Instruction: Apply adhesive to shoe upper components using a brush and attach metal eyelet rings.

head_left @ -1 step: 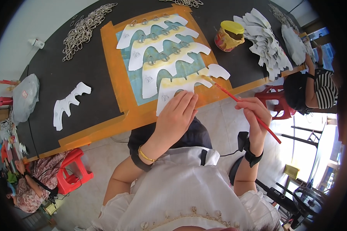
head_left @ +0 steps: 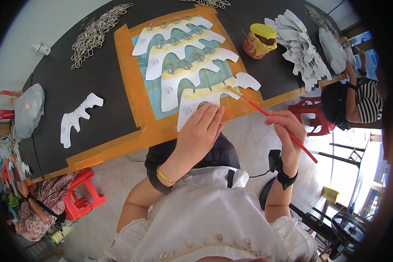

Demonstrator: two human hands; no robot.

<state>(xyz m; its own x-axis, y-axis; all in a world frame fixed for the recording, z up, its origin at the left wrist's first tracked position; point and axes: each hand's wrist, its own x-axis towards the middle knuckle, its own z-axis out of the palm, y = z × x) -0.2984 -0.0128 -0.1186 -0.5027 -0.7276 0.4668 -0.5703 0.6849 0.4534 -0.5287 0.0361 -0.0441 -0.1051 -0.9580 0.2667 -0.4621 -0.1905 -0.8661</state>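
My right hand (head_left: 289,126) is closed around a thin red paintbrush (head_left: 266,112). Its bristles touch the nearest white cut-out piece (head_left: 188,110), along an edge smeared pale yellow. On that same piece my left hand (head_left: 201,131) lies with fingers stretched out and close together. A metal ring (head_left: 202,104) shows partly at its fingertips; what lies under the palm is hidden. Beyond, several like white pieces (head_left: 170,92) overlap in steps on a blue-green sheet (head_left: 148,98), with oval metal rings (head_left: 171,68) along their yellowed edges.
An opened tub (head_left: 258,46) with a yellow lid stands right of the sheet, beside a heap of white cut-outs (head_left: 299,48). A pile of metal rings (head_left: 91,41) lies far left. One loose cut-out (head_left: 77,117) rests left. Orange tape (head_left: 131,78) borders the sheet. Other people sit at both sides.
The brush and my right hand have shifted very slightly to the left along the nearest piece. My left hand has stayed in place.
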